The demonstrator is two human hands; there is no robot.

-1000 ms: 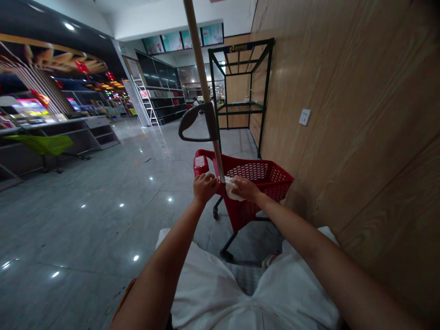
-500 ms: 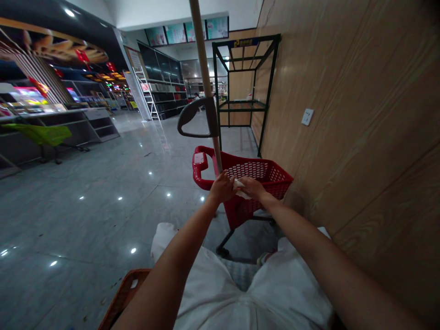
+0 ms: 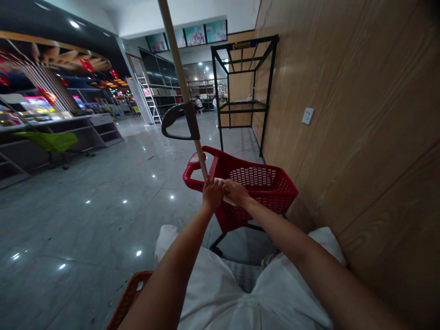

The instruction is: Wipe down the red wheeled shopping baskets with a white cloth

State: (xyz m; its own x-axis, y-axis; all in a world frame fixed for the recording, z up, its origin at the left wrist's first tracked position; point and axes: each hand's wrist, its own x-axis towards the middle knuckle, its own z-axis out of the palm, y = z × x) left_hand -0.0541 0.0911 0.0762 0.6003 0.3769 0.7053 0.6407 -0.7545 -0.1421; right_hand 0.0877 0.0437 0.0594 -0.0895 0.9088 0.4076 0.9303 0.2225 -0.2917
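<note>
My left hand point(image 3: 212, 193) is closed around the lower visible part of a long wooden pole point(image 3: 177, 55), which slants up and to the left. A dark grey plastic loop handle point(image 3: 183, 123) sits on the pole partway up. My right hand point(image 3: 235, 192) is closed against the left one, pinching a crumpled white cloth or tissue point(image 3: 218, 180); most of it is hidden by the fingers. Just beyond both hands stands a small red shopping cart point(image 3: 256, 176) with perforated sides. The pole passes in front of its handle point(image 3: 192, 182).
On the right runs a wood-panelled wall point(image 3: 343, 114) with a socket point(image 3: 308, 116). A dark metal rack frame point(image 3: 264, 91) stands behind the cart. Left are a green cart point(image 3: 51, 141) and a counter point(image 3: 103, 130). An orange-brown basket point(image 3: 129, 293) lies by my left leg.
Both hands have shifted left together. The pole and its loop handle have swung left, the top most of all. Less of the white cloth shows between my fingers.
</note>
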